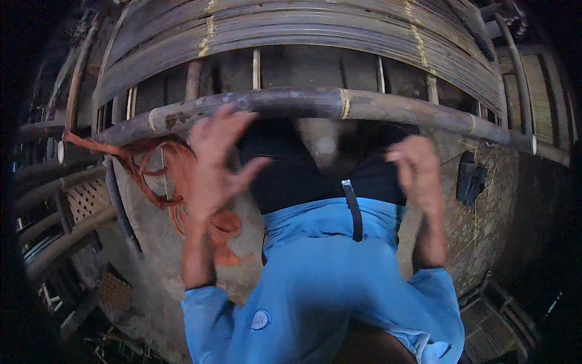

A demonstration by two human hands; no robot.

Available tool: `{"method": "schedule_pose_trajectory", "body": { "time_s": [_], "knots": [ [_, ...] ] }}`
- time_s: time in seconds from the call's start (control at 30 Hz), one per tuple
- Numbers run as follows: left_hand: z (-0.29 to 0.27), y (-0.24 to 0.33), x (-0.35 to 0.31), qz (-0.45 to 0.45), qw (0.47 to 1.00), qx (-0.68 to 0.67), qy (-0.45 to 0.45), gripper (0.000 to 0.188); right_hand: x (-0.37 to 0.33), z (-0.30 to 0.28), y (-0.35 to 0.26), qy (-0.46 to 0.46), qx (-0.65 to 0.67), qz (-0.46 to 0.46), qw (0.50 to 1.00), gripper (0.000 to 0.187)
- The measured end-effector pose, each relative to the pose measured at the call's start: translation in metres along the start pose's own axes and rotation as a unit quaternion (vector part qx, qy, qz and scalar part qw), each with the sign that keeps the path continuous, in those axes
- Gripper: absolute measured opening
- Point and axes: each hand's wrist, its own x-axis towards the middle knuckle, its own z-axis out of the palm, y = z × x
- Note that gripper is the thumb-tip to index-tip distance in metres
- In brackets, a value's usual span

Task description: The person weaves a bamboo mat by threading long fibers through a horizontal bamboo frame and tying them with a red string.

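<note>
Left hand (217, 155) is splayed mid-left of frame near a long brown bamboo pole (291, 104); right hand (419, 168), mid-right, looks half-curled, grip unclear.

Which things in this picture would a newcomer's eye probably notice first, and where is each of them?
Probably the bright blue shirt, filling the lower middle, with the blurred left hand and right hand on either side of the dark trousers. Next comes the orange-red strip, gathered in loose loops at the left. The thick bamboo pole spans the upper part, below a slatted surface with pale bindings.
</note>
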Motion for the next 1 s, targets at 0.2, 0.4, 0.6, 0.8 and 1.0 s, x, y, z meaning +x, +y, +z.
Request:
{"method": "schedule_pose_trajectory", "body": {
  "time_s": [0.2,0.4,0.6,0.8,1.0],
  "knots": [
    [0.045,0.052,0.013,0.004,0.881,-0.434,-0.187,0.042,0.048,0.0,-0.032,0.029,0.096,0.023,0.995,0.014],
    [-0.039,-0.059,-0.104,-0.242,0.699,-0.671,-0.051,0.018,-0.046,-0.084,0.122,0.13,-0.073,0.285,0.947,0.024],
    [-0.093,-0.098,-0.144,-0.236,0.668,-0.682,0.183,0.029,-0.153,-0.094,0.189,0.071,-0.199,0.353,0.911,0.036],
    [-0.109,-0.107,-0.12,-0.34,0.606,-0.618,0.368,0.017,-0.222,-0.104,0.226,-0.066,-0.167,0.508,0.842,0.043],
    [-0.006,0.005,-0.003,-0.275,0.837,-0.47,-0.046,0.021,-0.08,-0.039,0.07,0.031,-0.178,0.338,0.924,0.047]
  ]
}}
